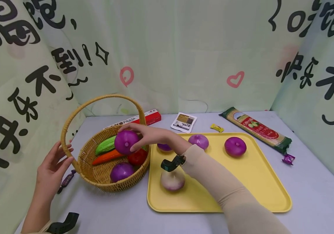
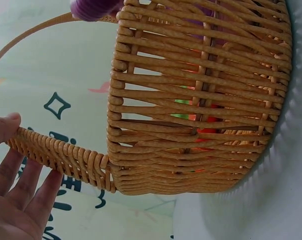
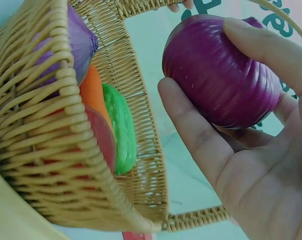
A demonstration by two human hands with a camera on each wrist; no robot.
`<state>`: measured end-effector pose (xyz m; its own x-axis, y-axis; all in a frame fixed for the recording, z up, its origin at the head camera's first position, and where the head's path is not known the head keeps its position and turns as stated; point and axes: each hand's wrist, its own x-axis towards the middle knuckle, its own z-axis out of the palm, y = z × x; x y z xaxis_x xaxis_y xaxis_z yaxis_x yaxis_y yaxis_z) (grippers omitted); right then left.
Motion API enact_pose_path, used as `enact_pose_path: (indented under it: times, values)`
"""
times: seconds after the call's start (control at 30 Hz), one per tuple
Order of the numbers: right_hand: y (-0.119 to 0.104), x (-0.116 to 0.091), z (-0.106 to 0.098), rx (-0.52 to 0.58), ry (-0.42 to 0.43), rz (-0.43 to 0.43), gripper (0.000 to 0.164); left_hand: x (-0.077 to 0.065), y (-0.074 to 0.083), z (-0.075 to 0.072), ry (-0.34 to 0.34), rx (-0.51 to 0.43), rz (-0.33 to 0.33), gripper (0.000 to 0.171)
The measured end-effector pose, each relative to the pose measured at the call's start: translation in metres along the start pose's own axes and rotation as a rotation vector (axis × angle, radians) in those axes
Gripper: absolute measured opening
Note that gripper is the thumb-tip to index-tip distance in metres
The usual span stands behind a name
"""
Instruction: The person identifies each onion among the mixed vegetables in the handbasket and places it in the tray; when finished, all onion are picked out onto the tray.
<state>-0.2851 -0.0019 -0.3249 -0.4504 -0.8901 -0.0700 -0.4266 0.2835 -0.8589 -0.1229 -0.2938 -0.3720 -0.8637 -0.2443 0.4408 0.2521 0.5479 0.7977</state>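
Note:
Over the wicker basket (image 1: 123, 186), my right hand (image 1: 152, 134) grips a purple onion (image 1: 125, 143), thumb on one side and fingers on the other. The right wrist view shows this onion (image 3: 218, 75) raised clear of the rim. My left hand (image 1: 49, 174) holds the basket's handle (image 1: 77, 110) low on its left side, thumb in front and fingers behind, as the left wrist view shows. Inside the basket lie another purple onion (image 1: 122, 171), a carrot (image 1: 108, 157), a green ridged vegetable (image 1: 105, 145) and a red tomato (image 1: 137, 157), partly hidden.
A yellow tray (image 1: 251, 188) right of the basket carries a pale onion (image 1: 173, 181) and purple onions (image 1: 235, 147). Behind stand a red pasta box (image 1: 153, 117) and a white packet (image 1: 184, 122). A noodle bag (image 1: 256, 128) and wrapped candies (image 1: 288, 159) lie around the tray.

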Motion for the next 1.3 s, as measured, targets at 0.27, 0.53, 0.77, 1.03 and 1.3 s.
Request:
enact_pose_path:
  times: [0.27,0.53,0.77,1.03,1.3]
  values:
    - [0.005,-0.02,-0.006,-0.016,0.035,-0.014,0.066,0.0,-0.001,0.0,-0.003,0.0,-0.002,0.068]
    - [0.006,-0.037,-0.008,0.0,0.044,-0.046,0.065,0.001,0.0,-0.002,-0.006,0.012,-0.001,0.067]
    - [0.006,-0.053,-0.006,0.019,0.066,-0.021,0.064,0.001,-0.001,-0.002,-0.007,0.015,0.004,0.067]
    - [0.009,-0.073,-0.007,0.067,0.114,0.04,0.061,0.0,-0.001,-0.001,-0.005,0.013,-0.003,0.067]
    - [0.014,-0.098,-0.009,0.169,0.131,0.082,0.061,0.001,0.0,-0.001,-0.004,0.023,-0.002,0.067]
